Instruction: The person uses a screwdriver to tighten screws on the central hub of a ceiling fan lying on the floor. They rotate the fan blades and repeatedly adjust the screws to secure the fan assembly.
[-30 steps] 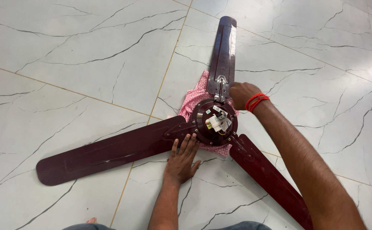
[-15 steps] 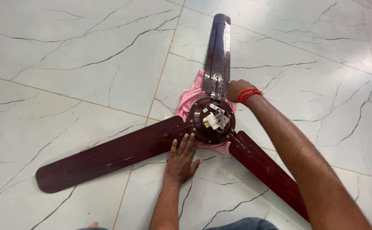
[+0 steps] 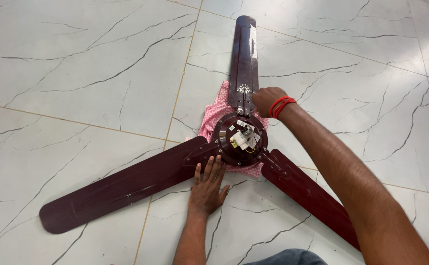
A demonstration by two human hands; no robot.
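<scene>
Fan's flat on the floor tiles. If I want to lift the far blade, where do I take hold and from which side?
Judging by its pose, grip the far blade near its metal bracket, from the right edge beside the right hand: the narrow width suits pinching across, and the cloth raises that end.

1. A small white label with a green mark [image 3: 232, 128] sits on the dark maroon fan hub [image 3: 224, 147], left of the white wiring block.
2. A long pale sticker [image 3: 253, 51] runs along the right edge of the far blade [image 3: 243, 59]; its print is unreadable.
</scene>
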